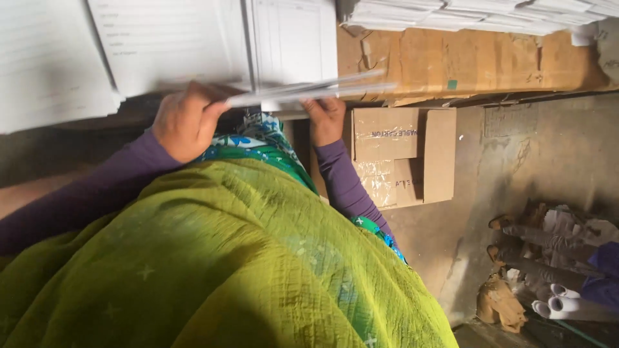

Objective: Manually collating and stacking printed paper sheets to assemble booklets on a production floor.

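My left hand [186,120] is curled at the near edge of a stack of white printed sheets [291,40], its fingers closed around the lower sheets. My right hand [325,118] grips the same bundle of sheets [309,92] from underneath, a little to the right. The sheets stick out toward the right as a thin white sheaf. Both arms wear purple sleeves. A green draped cloth [213,258] over my body fills the lower part of the view.
More paper stacks lie at the left [48,64] and top right [477,14] on a brown cardboard-covered worktop [464,61]. A cardboard box [403,158] stands under the table. Rolled paper tubes and scraps [561,277] lie on the concrete floor at right.
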